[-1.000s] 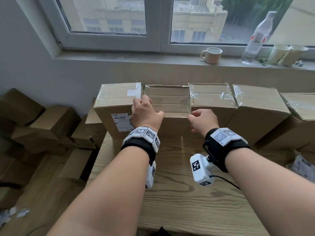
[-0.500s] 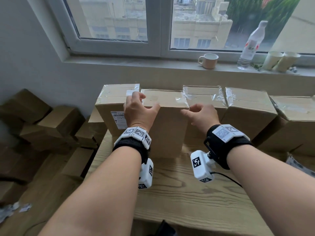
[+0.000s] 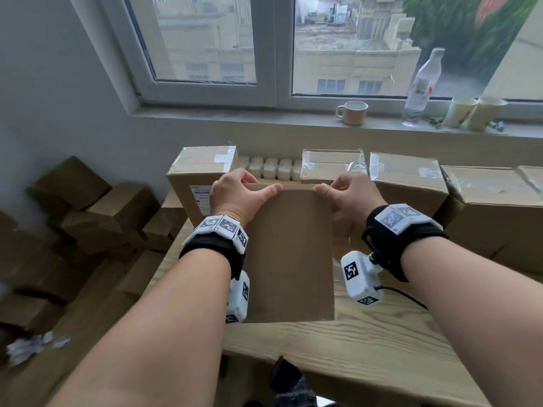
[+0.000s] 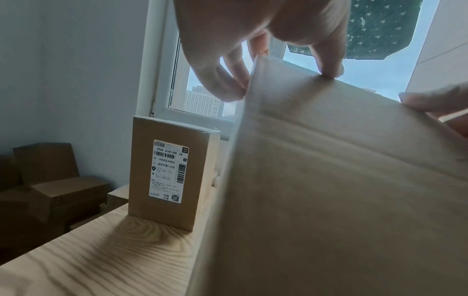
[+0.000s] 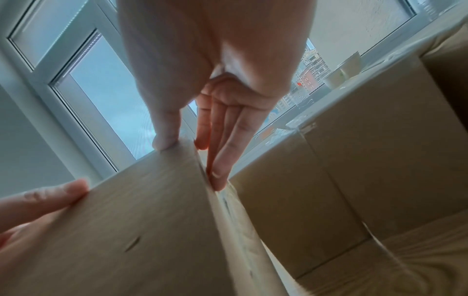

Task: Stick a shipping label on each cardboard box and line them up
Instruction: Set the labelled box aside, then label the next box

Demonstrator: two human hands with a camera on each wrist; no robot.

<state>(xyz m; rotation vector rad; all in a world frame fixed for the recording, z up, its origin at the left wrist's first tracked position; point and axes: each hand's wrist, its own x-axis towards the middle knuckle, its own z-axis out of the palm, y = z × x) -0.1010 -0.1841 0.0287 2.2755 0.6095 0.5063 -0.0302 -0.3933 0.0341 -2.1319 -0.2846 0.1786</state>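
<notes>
Between both hands, the cardboard box (image 3: 289,254) has its far edge pinched by thumbs and fingers (image 5: 222,160).

**A makeshift packing room by a window**

This looks like a small parcel-packing spot in an upper-floor room. Taped cardboard boxes (image 3: 408,179) line a wooden table (image 3: 367,345) under the window (image 3: 273,45), one carrying a printed shipping label (image 4: 168,171). More brown cartons (image 3: 88,218) are heaped on the floor by the plain wall. A mug (image 3: 352,112), a water bottle (image 3: 421,86) and paper cups (image 3: 473,113) stand on the sill, city buildings outside.
</notes>
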